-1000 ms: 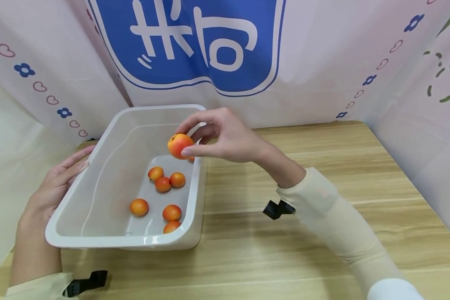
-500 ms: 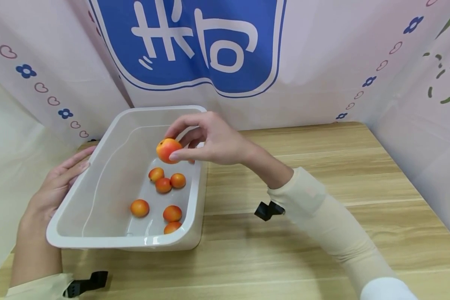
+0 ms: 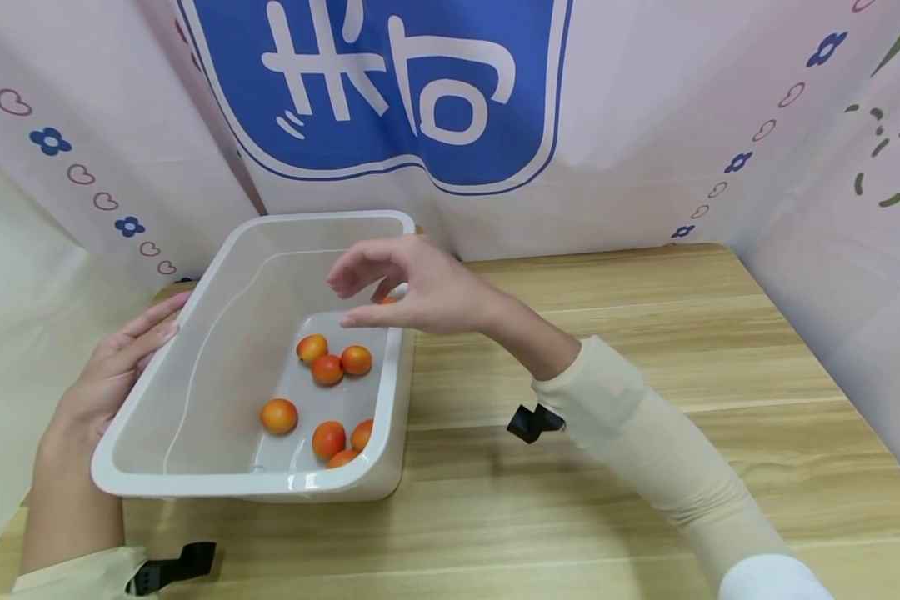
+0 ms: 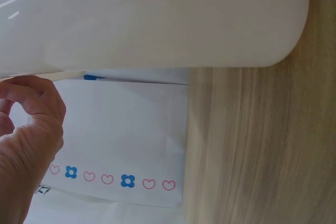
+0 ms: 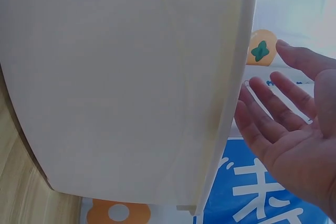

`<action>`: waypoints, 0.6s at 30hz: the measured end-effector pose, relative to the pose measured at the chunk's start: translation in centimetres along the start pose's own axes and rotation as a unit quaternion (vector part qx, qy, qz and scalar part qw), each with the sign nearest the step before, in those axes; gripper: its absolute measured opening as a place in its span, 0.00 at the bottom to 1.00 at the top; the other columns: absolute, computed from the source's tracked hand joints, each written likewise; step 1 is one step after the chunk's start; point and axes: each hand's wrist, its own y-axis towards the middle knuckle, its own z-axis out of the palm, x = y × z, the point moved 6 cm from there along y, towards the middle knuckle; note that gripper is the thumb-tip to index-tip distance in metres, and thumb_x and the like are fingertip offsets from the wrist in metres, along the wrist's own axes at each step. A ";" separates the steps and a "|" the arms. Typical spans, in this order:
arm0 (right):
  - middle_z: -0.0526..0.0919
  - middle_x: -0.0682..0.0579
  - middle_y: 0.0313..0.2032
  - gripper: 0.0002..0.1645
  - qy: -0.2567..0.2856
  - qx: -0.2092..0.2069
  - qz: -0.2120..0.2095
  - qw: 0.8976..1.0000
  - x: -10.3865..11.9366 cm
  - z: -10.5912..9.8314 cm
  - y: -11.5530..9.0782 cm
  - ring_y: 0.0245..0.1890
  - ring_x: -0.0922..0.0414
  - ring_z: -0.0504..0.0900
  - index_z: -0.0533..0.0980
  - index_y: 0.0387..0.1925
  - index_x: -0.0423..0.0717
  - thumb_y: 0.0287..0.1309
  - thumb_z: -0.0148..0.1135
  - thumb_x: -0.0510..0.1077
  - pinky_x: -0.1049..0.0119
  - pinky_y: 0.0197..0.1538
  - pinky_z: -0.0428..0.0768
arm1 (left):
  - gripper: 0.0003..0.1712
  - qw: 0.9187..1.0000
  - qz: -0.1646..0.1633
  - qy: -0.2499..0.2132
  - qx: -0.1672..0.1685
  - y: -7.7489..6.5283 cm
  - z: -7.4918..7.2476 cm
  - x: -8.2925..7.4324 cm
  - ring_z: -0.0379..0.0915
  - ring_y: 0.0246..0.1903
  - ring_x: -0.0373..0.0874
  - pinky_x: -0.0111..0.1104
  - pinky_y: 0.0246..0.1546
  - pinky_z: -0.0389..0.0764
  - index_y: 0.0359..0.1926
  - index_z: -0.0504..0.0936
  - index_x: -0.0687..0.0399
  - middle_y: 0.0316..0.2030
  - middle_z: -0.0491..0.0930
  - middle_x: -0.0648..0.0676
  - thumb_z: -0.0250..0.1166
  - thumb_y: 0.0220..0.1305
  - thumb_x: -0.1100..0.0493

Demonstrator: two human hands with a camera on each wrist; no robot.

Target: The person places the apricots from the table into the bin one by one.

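In the head view, my right hand (image 3: 420,287) hovers over the right rim of a white plastic bin (image 3: 217,367). Its thumb and fingers are spread apart with nothing between them. Inside the bin lie several small round orange-red fruits (image 3: 279,416), with a cluster (image 3: 328,440) in the near right corner. One fruit (image 3: 387,302) is mostly hidden behind the right hand. My left hand (image 3: 112,371) holds the bin's left rim, thumb on the edge. The left wrist view shows its curled fingers (image 4: 37,100) against the rim's underside.
The bin stands tilted on a wood-grain table (image 3: 607,500). Behind it hangs a white cloth (image 3: 607,150) with a blue emblem, and more cloth rises at both sides. A black strap (image 3: 536,423) sticks out from the right sleeve.
My right hand moved left over the bin with an orange-red fruit, then let it go. The near right corner now has one more fruit. My left hand stayed on the rim.
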 end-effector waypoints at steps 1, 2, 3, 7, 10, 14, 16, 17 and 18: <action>0.87 0.48 0.50 0.23 0.000 0.001 0.000 1.000 0.0 0.0 0.0 0.51 0.59 0.84 0.80 0.56 0.36 0.60 0.76 0.37 0.67 0.53 0.88 | 0.27 1.000 -0.001 -0.003 0.003 0.0 0.0 0.0 0.89 0.41 0.49 0.38 0.36 0.92 0.67 0.80 0.56 0.50 0.88 0.59 0.39 0.83 0.69; 0.87 0.48 0.50 0.23 0.000 0.002 0.000 1.000 0.0 0.0 -0.1 0.51 0.59 0.84 0.80 0.55 0.36 0.60 0.75 0.37 0.67 0.53 0.88 | 0.27 1.000 -0.003 -0.006 0.006 0.0 0.0 0.1 0.89 0.41 0.49 0.38 0.36 0.92 0.67 0.80 0.56 0.51 0.87 0.59 0.39 0.83 0.69; 0.87 0.48 0.50 0.23 -0.001 0.003 0.001 1.000 0.0 0.0 -0.1 0.50 0.60 0.84 0.80 0.55 0.36 0.60 0.75 0.37 0.67 0.53 0.87 | 0.27 1.000 -0.004 -0.009 0.010 0.0 0.1 0.1 0.89 0.41 0.49 0.38 0.37 0.92 0.68 0.79 0.56 0.51 0.87 0.59 0.38 0.83 0.69; 0.87 0.47 0.49 0.21 -0.004 0.005 -0.003 1.000 -0.1 -0.1 -0.3 0.50 0.60 0.85 0.80 0.54 0.36 0.61 0.75 0.37 0.67 0.52 0.88 | 0.27 1.000 -0.006 -0.014 0.013 0.1 0.1 0.1 0.89 0.41 0.49 0.39 0.37 0.92 0.68 0.79 0.56 0.51 0.87 0.60 0.38 0.83 0.69; 0.87 0.47 0.48 0.19 -0.002 0.002 -0.012 1.000 -0.1 -0.2 -0.7 0.49 0.59 0.85 0.81 0.53 0.35 0.61 0.74 0.36 0.65 0.52 0.88 | 0.26 1.000 -0.004 -0.009 0.007 0.2 0.0 0.1 0.89 0.40 0.49 0.38 0.36 0.92 0.67 0.79 0.56 0.50 0.88 0.59 0.39 0.83 0.69; 0.88 0.47 0.46 0.17 0.005 -0.012 -0.026 1.000 0.1 -0.7 -1.8 0.48 0.58 0.85 0.81 0.50 0.34 0.61 0.73 0.34 0.62 0.52 0.89 | 0.26 1.000 -0.005 0.012 -0.010 0.2 0.1 -0.1 0.89 0.41 0.48 0.37 0.37 0.92 0.66 0.81 0.54 0.50 0.88 0.58 0.41 0.83 0.69; 0.88 0.47 0.45 0.15 0.002 -0.021 -0.034 0.999 0.1 -1.0 -2.5 0.48 0.56 0.85 0.82 0.49 0.34 0.61 0.73 0.34 0.61 0.51 0.89 | 0.25 0.999 -0.003 0.036 -0.027 0.1 0.0 -0.2 0.89 0.41 0.46 0.36 0.36 0.91 0.66 0.82 0.53 0.50 0.88 0.56 0.42 0.83 0.69; 0.88 0.48 0.45 0.15 -0.003 -0.026 -0.036 0.999 0.1 -1.2 -3.0 0.47 0.56 0.86 0.82 0.49 0.35 0.62 0.73 0.34 0.61 0.51 0.89 | 0.25 0.998 0.000 0.048 -0.035 0.0 0.0 -0.3 0.89 0.41 0.46 0.36 0.36 0.91 0.65 0.82 0.52 0.50 0.89 0.55 0.43 0.82 0.69; 0.88 0.48 0.46 0.14 -0.008 -0.031 -0.037 0.999 0.0 -1.5 -3.5 0.48 0.55 0.86 0.82 0.49 0.35 0.62 0.72 0.34 0.62 0.50 0.89 | 0.25 0.997 0.002 0.062 -0.045 -0.1 0.0 -0.4 0.89 0.40 0.45 0.35 0.36 0.91 0.65 0.83 0.51 0.49 0.89 0.55 0.45 0.82 0.69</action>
